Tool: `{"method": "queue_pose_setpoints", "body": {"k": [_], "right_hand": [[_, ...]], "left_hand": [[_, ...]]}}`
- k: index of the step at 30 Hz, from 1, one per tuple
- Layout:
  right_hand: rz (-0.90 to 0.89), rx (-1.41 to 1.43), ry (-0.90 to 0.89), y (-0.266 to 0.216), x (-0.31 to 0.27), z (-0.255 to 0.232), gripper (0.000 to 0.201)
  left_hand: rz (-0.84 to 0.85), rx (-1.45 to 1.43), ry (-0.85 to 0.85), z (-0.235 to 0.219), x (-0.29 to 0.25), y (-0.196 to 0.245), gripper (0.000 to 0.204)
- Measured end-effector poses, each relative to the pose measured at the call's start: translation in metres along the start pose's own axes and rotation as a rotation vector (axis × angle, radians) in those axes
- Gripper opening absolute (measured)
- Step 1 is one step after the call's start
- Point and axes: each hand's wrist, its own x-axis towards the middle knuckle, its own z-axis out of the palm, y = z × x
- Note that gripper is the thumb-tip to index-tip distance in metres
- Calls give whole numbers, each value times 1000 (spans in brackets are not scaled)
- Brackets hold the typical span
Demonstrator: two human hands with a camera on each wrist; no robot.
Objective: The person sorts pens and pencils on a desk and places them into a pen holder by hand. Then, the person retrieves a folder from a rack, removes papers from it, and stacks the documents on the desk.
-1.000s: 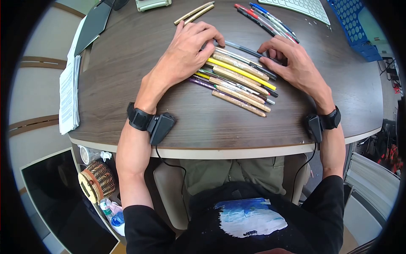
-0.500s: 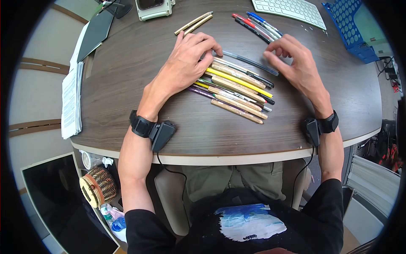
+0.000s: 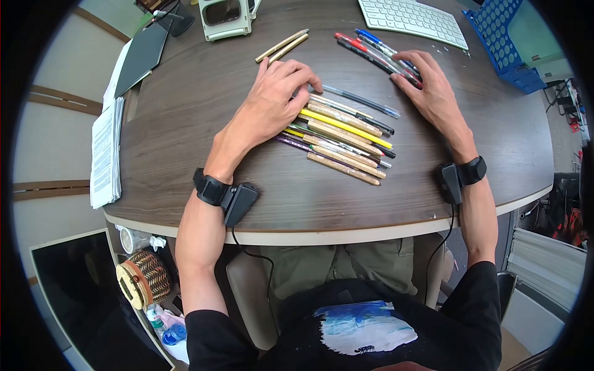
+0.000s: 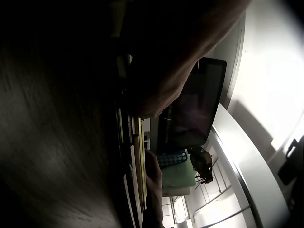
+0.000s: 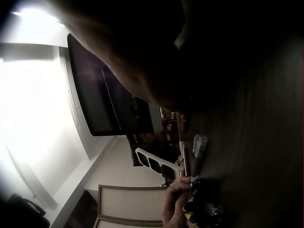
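— Since the right grip (image 3: 431, 93) left the grey pen (image 3: 362, 101) by the pencils (image 3: 346, 135), what's held?
— I log it curled round the pens (image 3: 372, 52); work shifts there, I judge. The left grip (image 3: 272, 96), over pencil ends: can't tell.

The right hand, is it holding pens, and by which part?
The right hand is at the near end of the pen bunch; whether it grips any cannot be told.
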Motion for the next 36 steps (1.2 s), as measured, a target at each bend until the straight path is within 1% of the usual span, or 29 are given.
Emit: {"method": "queue_pose_setpoints", "body": {"k": [3,9,11,12,14,15,16,18,20,22,23,25,26,28,29,30,32,33,35,36], "right_hand": [[14,-16,-9,6,5,-3,39],[48,-116,46,16,5,0,35],[-230,-180,236,8,7,-2,31],[-236,-181,241,3,8,-6,31],[-105,108,-77,-13,5,-14,27],[-131,143,-123,-23,3,-14,23],[-129,145,-128,-30,1,-14,23],[-106,190,-360,-39,-1,-14,20],[-113,184,-351,-37,-3,-9,17],[-45,135,-326,-36,-2,-11,17],[-45,134,-321,-32,0,-11,17],[-16,66,-169,-19,3,-8,16],[-8,68,-172,-15,4,-8,16],[-43,13,9,-8,8,-8,16],[-89,-22,44,-7,9,-8,17],[-88,-22,43,-10,8,-9,17],[-110,136,-81,-20,5,-13,17],[-170,140,-134,-23,3,-12,16],[-73,234,-277,-36,0,-13,19],[-29,277,-355,-41,-1,-14,20]], "left_hand": [[-18,-10,-18,-1,2,1,20],[-23,-8,-22,0,0,-1,21],[-29,-8,-20,0,-1,2,21],[-38,-10,-19,-1,0,2,21],[-31,-3,-17,-3,2,0,21],[-28,-5,-24,-2,1,0,21],[-32,-8,-26,-1,0,-1,21],[-37,15,-25,-1,0,-1,20],[-42,15,-29,-2,0,1,19],[-52,-28,-26,-4,1,1,19],[-47,-25,-27,-5,2,2,19],[-37,-40,19,-5,3,0,18],[-38,-45,12,-4,2,1,18],[-12,-36,65,-4,3,1,16],[-12,-45,70,-4,4,0,14],[-12,-45,69,-4,3,0,14],[15,-65,84,-5,3,2,12],[17,-60,83,-6,4,2,12],[40,-172,67,-6,6,2,11],[37,-171,65,-7,6,3,11]]}}
